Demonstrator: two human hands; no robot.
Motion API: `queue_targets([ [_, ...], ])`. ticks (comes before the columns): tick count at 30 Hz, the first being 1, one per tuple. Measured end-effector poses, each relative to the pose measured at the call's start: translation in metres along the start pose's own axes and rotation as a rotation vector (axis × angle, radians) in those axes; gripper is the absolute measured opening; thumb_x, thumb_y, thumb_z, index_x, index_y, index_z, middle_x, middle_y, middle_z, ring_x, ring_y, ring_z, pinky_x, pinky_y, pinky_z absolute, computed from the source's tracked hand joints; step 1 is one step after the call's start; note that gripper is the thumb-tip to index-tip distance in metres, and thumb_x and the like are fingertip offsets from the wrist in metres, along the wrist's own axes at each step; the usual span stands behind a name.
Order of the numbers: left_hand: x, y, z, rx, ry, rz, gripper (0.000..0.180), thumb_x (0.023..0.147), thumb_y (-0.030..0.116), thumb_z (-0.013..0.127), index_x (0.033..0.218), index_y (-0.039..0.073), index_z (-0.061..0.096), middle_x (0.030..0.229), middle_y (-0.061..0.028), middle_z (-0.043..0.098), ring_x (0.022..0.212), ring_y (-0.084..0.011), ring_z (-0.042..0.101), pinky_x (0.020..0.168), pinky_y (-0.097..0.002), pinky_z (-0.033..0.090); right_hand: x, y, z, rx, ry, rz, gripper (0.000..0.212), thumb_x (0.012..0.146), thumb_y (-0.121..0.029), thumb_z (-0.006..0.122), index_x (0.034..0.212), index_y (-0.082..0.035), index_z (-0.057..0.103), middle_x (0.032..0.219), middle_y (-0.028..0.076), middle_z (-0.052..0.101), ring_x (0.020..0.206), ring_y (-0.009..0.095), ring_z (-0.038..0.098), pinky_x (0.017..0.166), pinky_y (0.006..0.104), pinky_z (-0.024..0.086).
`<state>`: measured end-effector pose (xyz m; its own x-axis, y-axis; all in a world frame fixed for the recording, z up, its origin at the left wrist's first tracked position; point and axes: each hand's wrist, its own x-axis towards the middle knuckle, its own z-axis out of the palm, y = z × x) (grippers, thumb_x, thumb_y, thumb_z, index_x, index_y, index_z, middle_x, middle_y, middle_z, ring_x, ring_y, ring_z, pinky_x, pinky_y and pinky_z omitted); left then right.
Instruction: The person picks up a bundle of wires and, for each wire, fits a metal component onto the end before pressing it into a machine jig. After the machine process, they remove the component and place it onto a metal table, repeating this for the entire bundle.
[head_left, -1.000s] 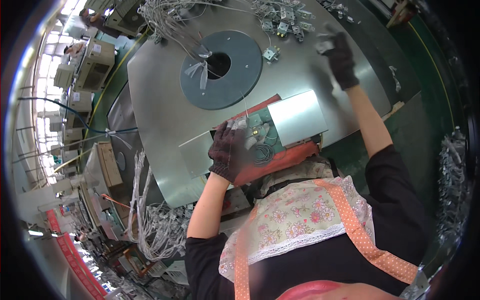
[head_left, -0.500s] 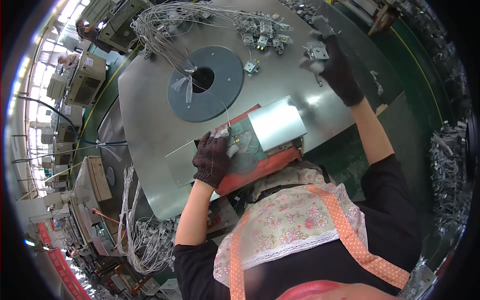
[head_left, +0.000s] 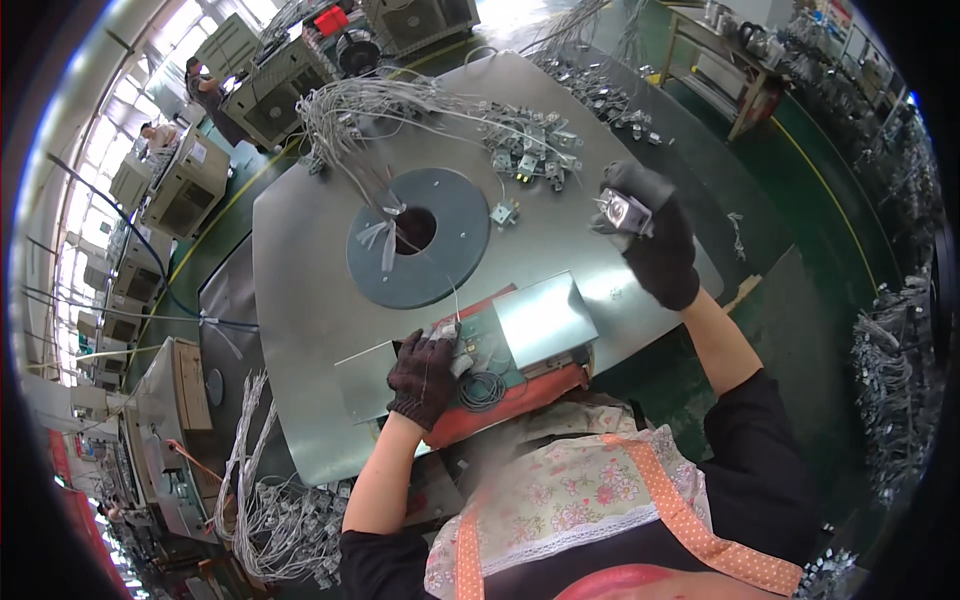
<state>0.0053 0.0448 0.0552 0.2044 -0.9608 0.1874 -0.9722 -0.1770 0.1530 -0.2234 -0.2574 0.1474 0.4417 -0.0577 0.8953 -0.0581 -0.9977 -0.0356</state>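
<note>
My left hand (head_left: 423, 378), in a dark knitted glove, rests on the left part of a small work fixture with a red pad (head_left: 535, 400). Its fingers are closed near a thin wire (head_left: 456, 297) that runs down from the grey disc; what they pinch is hidden. A coil of thin grey wire (head_left: 483, 391) lies right beside this hand. To its right sits a shiny metal plate (head_left: 546, 318) on the fixture. Raised over the table's right side, my gloved right hand (head_left: 660, 240) grips a small boxy metal part (head_left: 625, 212) with a round shiny face.
A grey disc (head_left: 365, 262) with a centre hole lies on the metal table (head_left: 300, 330). A bundle of pale wires (head_left: 350, 125) leads to a pile of small metal parts (head_left: 530, 150). One single part (head_left: 504, 213) lies apart. More wired parts (head_left: 290, 520) hang at the lower left.
The metal part in my right hand has turned, so its round face now shows. My left hand stays at the fixture. The whole view has shifted, showing more of the far side.
</note>
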Motion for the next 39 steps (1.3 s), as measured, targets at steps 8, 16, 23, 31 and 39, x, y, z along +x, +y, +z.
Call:
queue_targets([
  [8,0.012,-0.003,0.001,-0.021,0.025,0.023,0.053,0.089,0.035,0.071,0.127,-0.001,0.063,0.122,-0.0218,0.069,0.117,-0.0374,0.065,0.108,-0.0494,0.045,-0.047,0.02,0.029,1.619,-0.561,1.342,0.049,0.09,-0.001,0.068,0.137,-0.004,0.054,0.109,0.012,0.068,0.081,0.017,0.07,0.064,0.031,0.06],
  [16,0.01,-0.001,0.0,-0.039,0.02,0.024,0.053,0.087,0.033,0.072,0.128,0.0,0.062,0.121,-0.0213,0.068,0.117,-0.04,0.063,0.106,-0.0497,0.046,0.004,-0.013,-0.009,1.899,-0.187,0.946,0.051,0.1,-0.038,0.06,0.139,-0.006,0.053,0.142,0.021,0.052,0.114,0.035,0.065,0.082,0.0475,0.062],
  [23,0.009,0.0,0.0,-0.038,0.012,0.021,0.054,0.088,0.033,0.071,0.131,0.002,0.061,0.124,-0.0208,0.068,0.119,-0.0408,0.062,0.105,-0.0505,0.046,0.031,-0.045,0.012,1.915,-0.356,1.016,0.05,0.103,-0.038,0.059,0.141,-0.006,0.052,0.122,0.019,0.062,0.104,0.028,0.068,0.083,0.0422,0.062],
  [31,0.012,0.006,-0.009,-0.06,0.031,0.02,0.056,0.087,0.035,0.071,0.132,0.002,0.061,0.123,-0.0208,0.068,0.117,-0.0412,0.063,0.104,-0.0508,0.046,0.038,-0.076,0.04,1.779,-0.511,1.129,0.048,0.099,-0.027,0.065,0.139,-0.004,0.054,0.116,0.014,0.067,0.102,0.023,0.07,0.089,0.0399,0.061],
  [39,0.011,0.01,-0.008,-0.053,0.038,0.016,0.054,0.087,0.038,0.071,0.127,0.004,0.064,0.119,-0.0198,0.069,0.115,-0.0388,0.064,0.105,-0.0504,0.046,0.052,-0.1,0.021,1.731,-0.48,0.703,0.067,0.094,-0.019,0.071,0.152,-0.006,0.04,0.136,0.015,0.059,0.115,0.022,0.065,0.098,0.0364,0.056],
])
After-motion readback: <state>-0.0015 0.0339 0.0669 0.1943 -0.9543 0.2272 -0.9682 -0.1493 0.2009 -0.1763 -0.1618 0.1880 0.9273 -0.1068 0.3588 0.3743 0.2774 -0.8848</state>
